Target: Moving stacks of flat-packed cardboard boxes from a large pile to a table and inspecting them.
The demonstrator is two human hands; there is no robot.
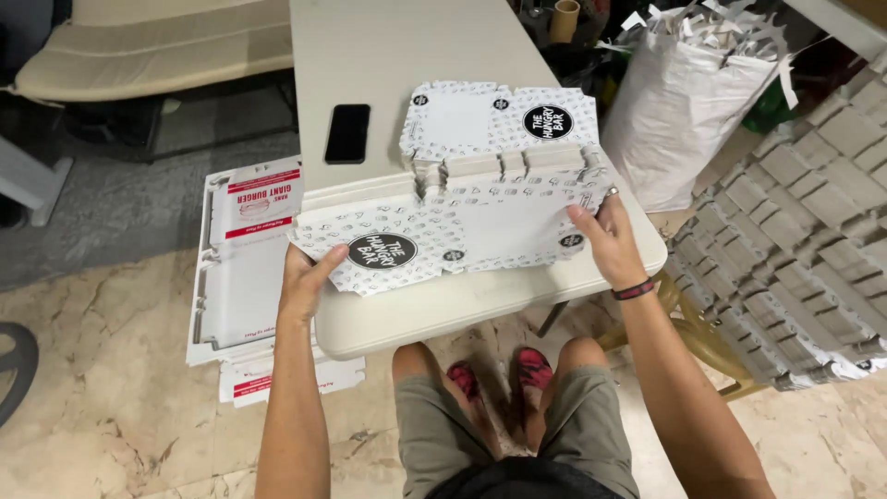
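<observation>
A flat, unfolded white cardboard box blank (462, 236) with a small black pattern and round black labels lies over the near edge of the cream table (407, 319). My left hand (305, 282) grips its left end, thumb on top. My right hand (605, 240), with a ring and a dark wristband, holds its right end. Just behind it sits a thick stack of the same patterned blanks (499, 139).
A black phone (348, 133) lies on the table to the left of the stack. Red-and-white flat boxes (245, 268) lie piled on the floor at left. Rows of folded boxes (804, 231) stand at right, behind them a white sack of paper scraps (688, 102).
</observation>
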